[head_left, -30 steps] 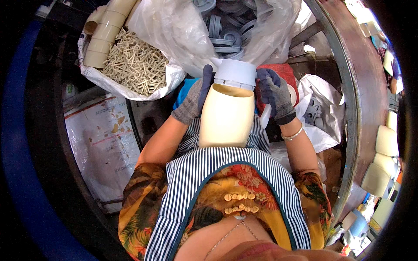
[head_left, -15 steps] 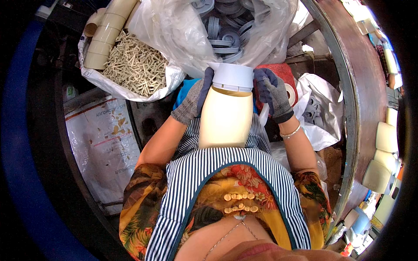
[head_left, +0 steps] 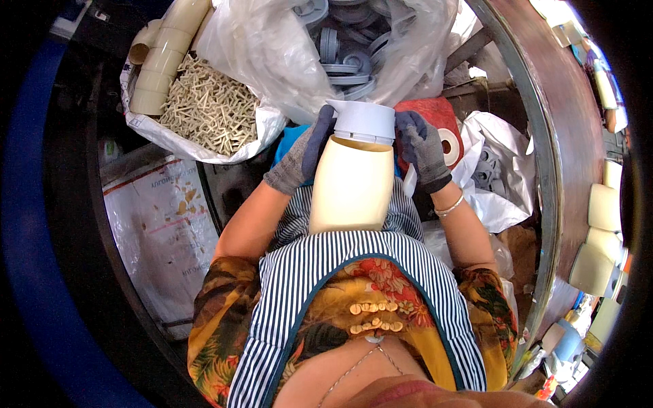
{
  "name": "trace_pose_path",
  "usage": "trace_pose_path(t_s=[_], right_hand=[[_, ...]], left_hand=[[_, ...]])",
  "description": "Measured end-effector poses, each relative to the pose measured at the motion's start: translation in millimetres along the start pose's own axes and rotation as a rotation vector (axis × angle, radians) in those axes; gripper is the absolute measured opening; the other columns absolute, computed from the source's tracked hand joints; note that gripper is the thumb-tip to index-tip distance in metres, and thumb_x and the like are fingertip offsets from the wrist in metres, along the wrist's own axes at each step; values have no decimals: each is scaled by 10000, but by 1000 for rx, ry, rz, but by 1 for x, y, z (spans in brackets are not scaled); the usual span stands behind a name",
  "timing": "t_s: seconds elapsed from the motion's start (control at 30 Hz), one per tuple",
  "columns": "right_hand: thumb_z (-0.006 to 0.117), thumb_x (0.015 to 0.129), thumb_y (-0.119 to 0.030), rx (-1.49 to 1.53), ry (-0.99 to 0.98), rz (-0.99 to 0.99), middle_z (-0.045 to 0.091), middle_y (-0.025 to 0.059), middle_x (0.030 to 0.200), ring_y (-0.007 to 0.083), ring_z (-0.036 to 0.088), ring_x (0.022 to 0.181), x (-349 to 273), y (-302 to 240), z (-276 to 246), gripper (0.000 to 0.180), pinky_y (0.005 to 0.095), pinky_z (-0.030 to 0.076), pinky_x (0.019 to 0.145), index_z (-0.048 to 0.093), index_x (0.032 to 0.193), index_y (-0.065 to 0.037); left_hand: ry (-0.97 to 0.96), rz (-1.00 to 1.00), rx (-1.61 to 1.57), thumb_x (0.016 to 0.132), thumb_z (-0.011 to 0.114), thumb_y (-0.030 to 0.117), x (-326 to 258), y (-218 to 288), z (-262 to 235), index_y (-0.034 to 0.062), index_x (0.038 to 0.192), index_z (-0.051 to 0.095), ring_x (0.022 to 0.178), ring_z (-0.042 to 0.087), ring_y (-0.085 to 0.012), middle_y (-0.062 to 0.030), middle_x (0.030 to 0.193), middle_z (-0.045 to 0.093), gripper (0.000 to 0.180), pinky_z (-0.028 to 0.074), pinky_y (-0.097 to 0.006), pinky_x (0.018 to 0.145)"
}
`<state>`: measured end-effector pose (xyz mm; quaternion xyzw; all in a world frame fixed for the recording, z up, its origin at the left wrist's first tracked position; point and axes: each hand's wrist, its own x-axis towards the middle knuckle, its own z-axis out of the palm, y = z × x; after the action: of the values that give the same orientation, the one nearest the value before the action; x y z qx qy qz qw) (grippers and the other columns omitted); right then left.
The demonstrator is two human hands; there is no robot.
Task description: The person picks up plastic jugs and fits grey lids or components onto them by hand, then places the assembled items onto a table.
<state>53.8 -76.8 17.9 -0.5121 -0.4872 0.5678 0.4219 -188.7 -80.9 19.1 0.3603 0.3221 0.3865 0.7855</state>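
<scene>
A cream plastic jug body (head_left: 350, 187) stands between my forearms against my striped apron. On its top sits a pale grey-blue spouted collar (head_left: 364, 122), its spout pointing left. A dark gap shows between the collar's lower edge and the body's rim. My left hand (head_left: 305, 151), in a grey and dark blue glove, grips the collar's left side by the spout, with the thumb hidden in part. Gloved alike, my right hand (head_left: 423, 149) has its fingers curled against the collar's right edge.
Beyond the jug, a clear plastic bag (head_left: 272, 51) holds several grey round parts (head_left: 354, 64). At left a white sack (head_left: 272, 132) contains small cream pegs (head_left: 207, 105) and cream cylinders (head_left: 160, 68). A red piece (head_left: 432, 115) and a white bag (head_left: 507, 197) lie right, beside a curved metal-edged table (head_left: 554, 136).
Both hands stay on the collar. My right hand has shifted slightly down and left, and the collar sits at a slightly different tilt.
</scene>
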Motion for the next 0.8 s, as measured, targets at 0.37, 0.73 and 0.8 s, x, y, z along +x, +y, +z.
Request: trace_pose_path(t_s=[0.37, 0.73, 0.8], right_hand=[[553, 934, -297, -539, 218, -305, 684, 157, 869, 282, 680, 797, 0, 25, 2, 287, 364, 504, 693, 615, 1053, -43], [532, 939, -206, -528, 175, -212, 685, 122, 930, 180, 653, 807, -15, 17, 3, 265, 292, 501, 749, 598, 1077, 10], [537, 932, -205, -500, 192, -236, 687, 128, 938, 188, 658, 817, -24, 17, 7, 266, 299, 503, 755, 598, 1078, 8]], left_hand=[[-241, 726, 1226, 892, 607, 161, 9, -14, -36, 113, 1443, 358, 1210, 507, -405, -246, 1313, 517, 607, 418, -448, 1021], [-305, 308, 964, 838, 638, 120, 7, -12, -26, 90, 1413, 390, 1150, 543, -404, -248, 1266, 539, 627, 433, -438, 993], [-278, 252, 932, 862, 626, 135, 9, -22, -34, 69, 1402, 401, 1143, 559, -355, -232, 1253, 551, 589, 439, -420, 987]])
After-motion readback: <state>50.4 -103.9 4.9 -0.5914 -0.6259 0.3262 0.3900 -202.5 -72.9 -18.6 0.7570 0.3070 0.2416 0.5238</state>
